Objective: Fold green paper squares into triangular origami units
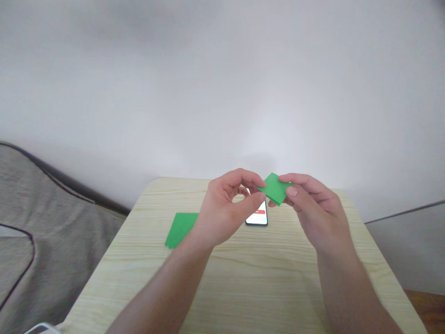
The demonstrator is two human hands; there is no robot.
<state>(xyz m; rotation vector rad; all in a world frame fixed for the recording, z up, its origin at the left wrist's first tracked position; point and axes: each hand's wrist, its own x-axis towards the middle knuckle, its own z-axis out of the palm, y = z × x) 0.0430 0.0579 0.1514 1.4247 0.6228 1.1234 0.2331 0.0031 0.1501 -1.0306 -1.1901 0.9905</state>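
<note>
A small folded piece of green paper (276, 188) is held up above the table between my two hands. My right hand (318, 208) pinches its right side, thumb in front and fingers at the top and behind. At its left corner, the thumb and index finger of my left hand (229, 204) close on the paper's edge. More green paper (181, 228), looking like a stack of sheets, lies on the table to the left, partly covered by my left forearm. Behind the hands a phone (257, 219) with a lit screen rests on the table, its upper part mostly hidden.
The pale wood-grain table (264, 283) has rounded far corners and stands close to a white wall (222, 83). Grey fabric with dark piping (62, 241) borders the table's left side. At the lower left corner a light-coloured curved edge (43, 328) shows.
</note>
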